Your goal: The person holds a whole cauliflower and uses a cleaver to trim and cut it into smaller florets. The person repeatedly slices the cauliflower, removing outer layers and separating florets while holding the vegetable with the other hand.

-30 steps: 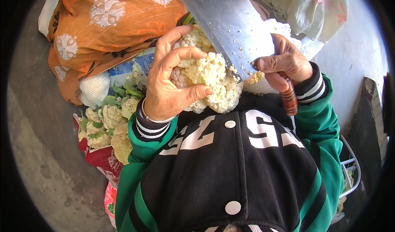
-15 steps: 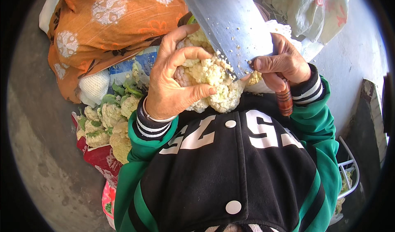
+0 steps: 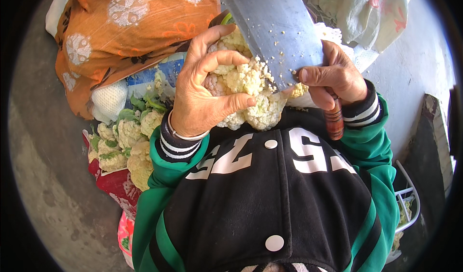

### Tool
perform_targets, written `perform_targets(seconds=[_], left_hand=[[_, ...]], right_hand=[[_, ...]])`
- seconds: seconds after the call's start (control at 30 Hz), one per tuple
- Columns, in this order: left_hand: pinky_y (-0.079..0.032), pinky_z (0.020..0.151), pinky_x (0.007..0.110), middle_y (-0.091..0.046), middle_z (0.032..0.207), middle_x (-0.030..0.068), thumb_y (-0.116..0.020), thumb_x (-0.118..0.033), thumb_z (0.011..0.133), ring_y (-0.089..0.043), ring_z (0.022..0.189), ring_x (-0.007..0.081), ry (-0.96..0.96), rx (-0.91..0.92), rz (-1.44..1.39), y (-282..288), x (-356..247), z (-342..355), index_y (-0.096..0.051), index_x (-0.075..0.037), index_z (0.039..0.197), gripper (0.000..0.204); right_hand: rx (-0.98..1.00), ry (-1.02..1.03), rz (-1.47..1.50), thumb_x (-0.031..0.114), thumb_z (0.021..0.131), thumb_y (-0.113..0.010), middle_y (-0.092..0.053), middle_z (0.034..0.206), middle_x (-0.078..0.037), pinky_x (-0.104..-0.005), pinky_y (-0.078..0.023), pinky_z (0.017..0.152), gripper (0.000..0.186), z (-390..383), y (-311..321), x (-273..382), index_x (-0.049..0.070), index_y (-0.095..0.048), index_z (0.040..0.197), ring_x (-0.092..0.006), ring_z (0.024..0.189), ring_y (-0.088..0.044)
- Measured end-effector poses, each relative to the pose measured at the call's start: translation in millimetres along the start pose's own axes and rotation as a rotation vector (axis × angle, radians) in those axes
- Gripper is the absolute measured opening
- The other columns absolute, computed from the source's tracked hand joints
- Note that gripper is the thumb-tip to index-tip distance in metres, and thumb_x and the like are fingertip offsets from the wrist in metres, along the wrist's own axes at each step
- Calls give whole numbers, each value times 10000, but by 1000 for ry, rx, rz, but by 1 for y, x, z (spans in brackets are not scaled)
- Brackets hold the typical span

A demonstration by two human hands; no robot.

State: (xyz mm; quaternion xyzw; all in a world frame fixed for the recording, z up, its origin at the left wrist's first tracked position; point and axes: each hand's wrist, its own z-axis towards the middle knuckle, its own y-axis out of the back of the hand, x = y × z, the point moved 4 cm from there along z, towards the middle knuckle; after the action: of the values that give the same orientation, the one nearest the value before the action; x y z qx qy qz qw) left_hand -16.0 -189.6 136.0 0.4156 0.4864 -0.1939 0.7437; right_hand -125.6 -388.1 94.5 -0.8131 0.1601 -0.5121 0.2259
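A head of cauliflower sits in front of my chest, pale cream with some dark-specked florets. My left hand curls round its left side, thumb and fingers pressed on the florets. In my right hand is a cleaver, gripped where its reddish-brown wooden handle meets the blade. The broad steel blade tilts up and to the left, dotted with crumbs of cauliflower. Its lower edge lies at the right side of the head and hides part of it; whether it cuts in there I cannot tell.
Several cauliflowers with green leaves lie on red cloth to the left. An orange patterned cloth covers a bulky pile at the far left. A whitish sack is at the far right, and a white wire rack stands at the lower right.
My right hand and the cleaver have shifted slightly right and down. My left hand keeps nearly the same hold on the cauliflower.
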Motion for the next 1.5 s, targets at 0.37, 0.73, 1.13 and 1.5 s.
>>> perform_targets(seconds=[0.37, 0.73, 1.13, 1.5], left_hand=[[-386, 1078, 420, -483, 1396, 164, -925, -352, 628, -465, 1297, 307, 26, 28, 48, 0, -2, 0, -702, -72, 1041, 547], [-387, 1085, 424, -476, 1398, 166, -933, -354, 609, -458, 1311, 314, 32, 8, 3, -3, 0, -1, -701, -74, 1027, 554], [-380, 1090, 434, -419, 1415, 197, -942, -377, 604, -451, 1316, 339, 74, -31, -41, -5, 0, -6, -658, -58, 1057, 623], [-379, 1115, 475, -387, 1426, 225, -948, -300, 611, -420, 1358, 389, -83, -150, -37, -5, 2, -15, -679, -53, 1028, 554]], right_hand=[[-31, 26, -101, 95, 888, -707, -614, 570, -70, -209, -386, 360, 229, -8, -2, 8, -85, -642, 1014, -85, 354, -480], [-29, -3, -71, 77, 897, -695, -663, 663, -85, -199, -405, 363, 223, -6, -4, 5, -77, -636, 1046, -84, 364, -504], [-51, 35, 37, 101, 885, -719, -696, 734, -100, -196, -404, 357, 245, -7, -9, 2, -70, -624, 1033, -80, 362, -503], [-13, -11, 40, 85, 881, -702, -730, 822, -132, -202, -393, 356, 253, -11, -7, 1, -78, -615, 1054, -81, 372, -498]])
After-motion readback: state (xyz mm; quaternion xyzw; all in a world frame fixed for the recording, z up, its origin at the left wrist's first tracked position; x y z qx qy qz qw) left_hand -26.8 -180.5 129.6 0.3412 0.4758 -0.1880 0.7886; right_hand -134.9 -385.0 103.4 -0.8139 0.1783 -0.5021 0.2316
